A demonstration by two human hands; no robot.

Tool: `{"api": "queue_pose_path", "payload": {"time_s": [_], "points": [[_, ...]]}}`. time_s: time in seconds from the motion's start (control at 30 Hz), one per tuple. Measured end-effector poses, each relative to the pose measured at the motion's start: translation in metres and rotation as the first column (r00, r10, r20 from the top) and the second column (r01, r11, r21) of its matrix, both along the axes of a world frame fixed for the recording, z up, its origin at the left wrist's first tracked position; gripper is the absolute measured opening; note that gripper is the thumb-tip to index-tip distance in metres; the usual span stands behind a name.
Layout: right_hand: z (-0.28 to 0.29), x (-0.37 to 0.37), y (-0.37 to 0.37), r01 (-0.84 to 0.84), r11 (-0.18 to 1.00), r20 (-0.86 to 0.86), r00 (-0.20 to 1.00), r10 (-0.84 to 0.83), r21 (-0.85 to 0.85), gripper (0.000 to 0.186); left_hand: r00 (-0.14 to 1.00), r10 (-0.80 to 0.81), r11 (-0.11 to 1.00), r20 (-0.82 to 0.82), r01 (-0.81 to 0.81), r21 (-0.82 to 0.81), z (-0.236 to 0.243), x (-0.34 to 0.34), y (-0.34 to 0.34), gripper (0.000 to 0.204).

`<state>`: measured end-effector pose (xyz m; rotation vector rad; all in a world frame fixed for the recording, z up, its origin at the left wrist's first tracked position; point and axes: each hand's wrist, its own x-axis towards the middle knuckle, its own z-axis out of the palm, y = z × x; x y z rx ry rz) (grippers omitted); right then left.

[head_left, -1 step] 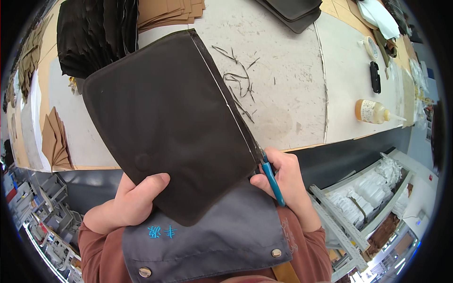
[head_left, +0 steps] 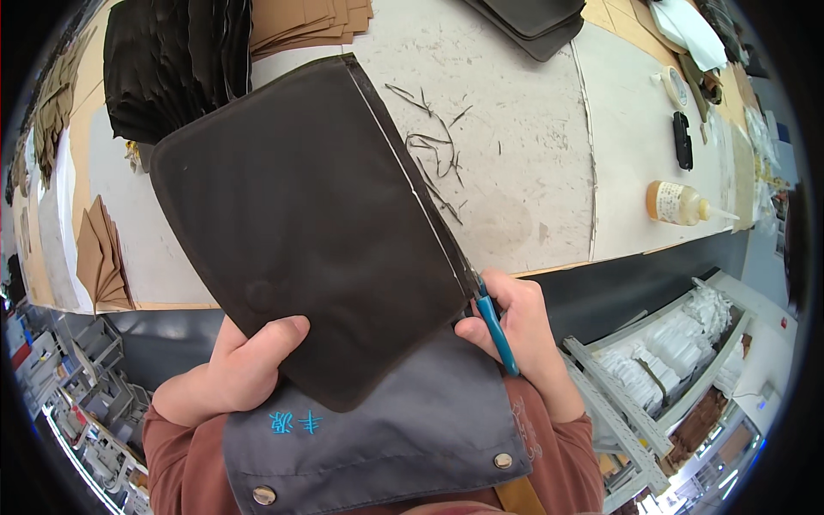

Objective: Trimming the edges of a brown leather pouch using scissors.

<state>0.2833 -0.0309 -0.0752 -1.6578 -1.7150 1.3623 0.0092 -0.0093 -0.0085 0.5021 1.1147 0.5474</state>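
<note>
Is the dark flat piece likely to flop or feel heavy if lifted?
The dark flat piece is probably semi-stiff: it spreads out beyond the left hand without obvious drooping. It looks thin, so likely light for its size. Its matte face suggests only modest slipperiness.

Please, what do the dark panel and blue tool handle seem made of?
Dark panel: perhaps leather or imitation leather, matte; its smooth surface has faint bumps.
Blue tool handle: likely smooth plastic, judging by its even colour and rounded form.

left hand [head_left: 249,369] partly behind dark panel [head_left: 300,215], brown sheets [head_left: 305,21] cropped at top
</note>
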Motion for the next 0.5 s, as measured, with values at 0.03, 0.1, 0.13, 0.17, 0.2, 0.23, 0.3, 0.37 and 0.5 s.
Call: {"api": "queue_pose_path", "payload": {"time_s": [0.03,0.1,0.13,0.17,0.2,0.23,0.3,0.37,0.5], "points": [[0.0005,-0.0003,0.0001,0.0,1.0,0.002,1.0,0.0,-0.003,0.062,1.0,-0.005,1.0,0.002,0.005,0.006,0.0003,-0.0002,0.0003,0.055],[0.0013,-0.0007,0.001,0.001,1.0,0.003,1.0,-0.001,-0.006,0.063,1.0,-0.011,1.0,0.004,0.011,0.012,0.0001,-0.0011,0.001,0.055],[0.0016,0.0001,0.0009,-0.002,1.0,0.013,1.0,0.002,-0.002,0.063,1.0,-0.018,1.0,0.011,0.018,0.014,-0.0004,-0.0013,0.0011,0.054],[0.0016,0.0006,0.0007,-0.005,1.0,0.023,1.0,0.005,0.002,0.063,1.0,-0.026,1.0,0.018,0.026,0.016,-0.0007,-0.0012,0.0013,0.054],[0.0013,0.0009,0.0003,-0.003,1.0,0.022,1.0,0.002,0.003,0.063,0.999,-0.029,0.999,0.017,0.028,0.017,-0.0005,-0.0006,0.0017,0.054],[0.001,0.0004,0.0005,-0.001,1.0,0.018,1.0,0.001,0.009,0.062,1.0,-0.023,1.0,0.021,0.023,0.02,-0.0002,-0.0005,0.002,0.054],[0.0001,0.0,0.0003,0.002,1.0,0.014,1.0,-0.002,0.015,0.062,1.0,-0.018,1.0,0.026,0.018,0.022,0.0004,-0.0004,0.0025,0.053],[-0.0008,0.0,-0.0005,0.007,1.0,0.008,1.0,-0.007,0.03,0.062,1.0,-0.01,1.0,0.016,0.01,0.012,0.0008,-0.0006,0.0023,0.053],[-0.0001,-0.0001,-0.0011,0.013,1.0,0.006,1.0,-0.013,0.02,0.061,1.0,-0.005,1.0,0.025,0.004,0.018,-0.0004,-0.0009,0.0016,0.053]]}}
